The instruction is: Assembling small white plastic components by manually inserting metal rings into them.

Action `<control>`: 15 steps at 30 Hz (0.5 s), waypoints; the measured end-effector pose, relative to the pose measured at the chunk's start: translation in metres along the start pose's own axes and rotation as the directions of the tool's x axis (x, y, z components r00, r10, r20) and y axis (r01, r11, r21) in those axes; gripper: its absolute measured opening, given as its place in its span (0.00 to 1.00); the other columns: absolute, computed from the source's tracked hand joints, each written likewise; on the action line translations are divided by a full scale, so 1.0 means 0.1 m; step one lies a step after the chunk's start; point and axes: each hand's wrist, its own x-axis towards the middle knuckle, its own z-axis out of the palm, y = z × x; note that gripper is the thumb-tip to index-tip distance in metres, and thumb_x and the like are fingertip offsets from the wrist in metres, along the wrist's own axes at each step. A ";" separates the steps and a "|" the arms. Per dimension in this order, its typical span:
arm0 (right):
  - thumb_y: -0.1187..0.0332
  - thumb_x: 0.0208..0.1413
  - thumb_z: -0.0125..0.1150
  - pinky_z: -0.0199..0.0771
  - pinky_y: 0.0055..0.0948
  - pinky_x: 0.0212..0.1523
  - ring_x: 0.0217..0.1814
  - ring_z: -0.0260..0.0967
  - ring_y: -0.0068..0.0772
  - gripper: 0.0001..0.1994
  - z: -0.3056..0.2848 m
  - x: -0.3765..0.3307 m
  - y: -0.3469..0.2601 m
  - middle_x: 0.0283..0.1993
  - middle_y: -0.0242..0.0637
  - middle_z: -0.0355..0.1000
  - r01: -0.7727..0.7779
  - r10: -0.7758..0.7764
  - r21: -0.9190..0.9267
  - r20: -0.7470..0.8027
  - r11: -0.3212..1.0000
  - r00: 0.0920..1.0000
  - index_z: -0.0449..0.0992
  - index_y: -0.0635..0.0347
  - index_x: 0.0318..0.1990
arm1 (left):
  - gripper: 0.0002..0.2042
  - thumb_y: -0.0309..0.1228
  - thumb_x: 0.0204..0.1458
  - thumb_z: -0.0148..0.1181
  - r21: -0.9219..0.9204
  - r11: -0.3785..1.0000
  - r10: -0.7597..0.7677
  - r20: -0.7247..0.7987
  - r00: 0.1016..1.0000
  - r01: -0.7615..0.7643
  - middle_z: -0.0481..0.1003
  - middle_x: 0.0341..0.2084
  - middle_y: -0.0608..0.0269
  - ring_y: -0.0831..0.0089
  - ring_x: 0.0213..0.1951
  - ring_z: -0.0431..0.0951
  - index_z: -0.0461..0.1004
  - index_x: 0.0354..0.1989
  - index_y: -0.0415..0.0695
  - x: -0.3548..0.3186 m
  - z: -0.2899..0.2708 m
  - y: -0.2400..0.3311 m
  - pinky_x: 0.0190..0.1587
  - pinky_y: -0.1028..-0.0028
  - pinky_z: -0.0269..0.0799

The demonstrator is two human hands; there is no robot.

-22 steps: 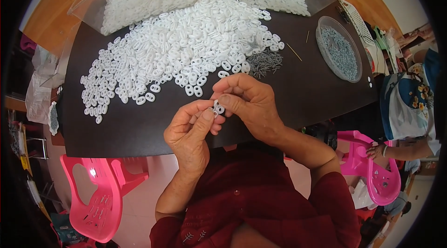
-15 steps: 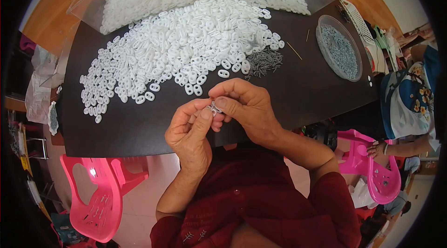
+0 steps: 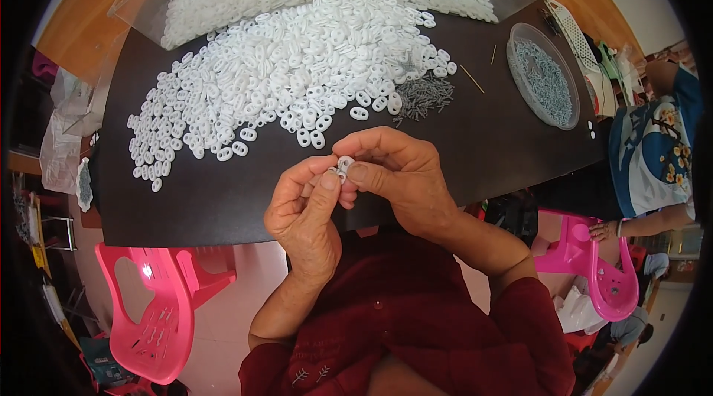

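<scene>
Framed by a pale floor (image 3: 238,299) and a dark tabletop (image 3: 215,206), close fingertip work was being done by two bare hands. A small white holed piece (image 3: 344,163) was held at the table's near edge, pinched between thumb and fingers of the left hand (image 3: 306,203) and gripped from the other side by the right hand (image 3: 397,177); whether a pin was also held could not be told. Control, it was judged, was best served by a firm left pinch, light right-thumb pressure and holes left uncovered, so that any slant could be seen and corrected.

Beyond the fingers, a heap of white two-holed oval links (image 3: 282,62) was spread, edged at the right by dark grey pins (image 3: 425,97). Farther right, two thin brass-coloured rods (image 3: 472,79) were laid near a round clear tub (image 3: 514,69) of blue-grey parts (image 3: 546,88). Clear bins (image 3: 141,13) of more white pieces were set behind; pink plastic chairs (image 3: 178,314) were placed to either side.
</scene>
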 end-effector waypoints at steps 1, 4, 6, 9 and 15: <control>0.79 0.57 0.54 0.74 0.27 0.36 0.32 0.69 0.23 0.10 0.00 0.00 0.00 0.33 0.38 0.73 0.000 0.000 -0.001 -0.001 1.000 1.000 0.72 0.69 0.46 | 0.08 0.21 0.55 0.55 -0.008 1.000 0.012 0.014 1.000 -0.012 0.77 0.30 0.56 0.77 0.27 0.75 0.72 0.42 0.33 0.00 -0.01 0.00 0.30 0.79 0.71; 0.77 0.57 0.55 0.71 0.23 0.34 0.33 0.69 0.21 0.09 0.01 -0.01 -0.04 0.34 0.36 0.74 -0.015 0.015 0.018 -0.002 1.000 1.000 0.74 0.67 0.45 | 0.08 0.22 0.55 0.55 -0.010 0.999 0.034 0.031 0.999 -0.034 0.77 0.30 0.56 0.76 0.28 0.76 0.72 0.42 0.33 0.01 -0.04 -0.01 0.30 0.79 0.71; 0.75 0.56 0.56 0.67 0.18 0.31 0.32 0.68 0.18 0.09 -0.02 -0.01 -0.08 0.34 0.35 0.75 -0.130 0.111 -0.181 -0.112 0.975 0.987 0.76 0.65 0.44 | 0.08 0.22 0.55 0.55 0.014 1.000 0.014 0.029 0.999 -0.015 0.77 0.30 0.57 0.77 0.29 0.76 0.72 0.42 0.33 -0.01 -0.04 0.02 0.30 0.80 0.71; 0.73 0.55 0.58 0.64 0.16 0.30 0.31 0.67 0.16 0.09 -0.06 0.04 -0.10 0.34 0.33 0.76 -0.045 0.011 -0.225 -0.151 0.973 0.988 0.78 0.64 0.42 | 0.09 0.22 0.54 0.57 0.095 0.995 -0.015 0.005 1.000 0.015 0.76 0.28 0.59 0.77 0.27 0.76 0.72 0.43 0.33 -0.02 -0.02 0.06 0.29 0.80 0.71; 0.73 0.53 0.61 0.64 0.16 0.29 0.30 0.66 0.15 0.08 -0.09 0.10 -0.15 0.32 0.32 0.76 -0.046 0.011 -0.234 -0.148 0.971 0.989 0.78 0.64 0.41 | 0.12 0.21 0.53 0.58 0.201 0.979 0.025 -0.013 1.000 -0.022 0.76 0.26 0.62 0.79 0.26 0.75 0.72 0.45 0.32 -0.03 0.00 0.07 0.29 0.83 0.71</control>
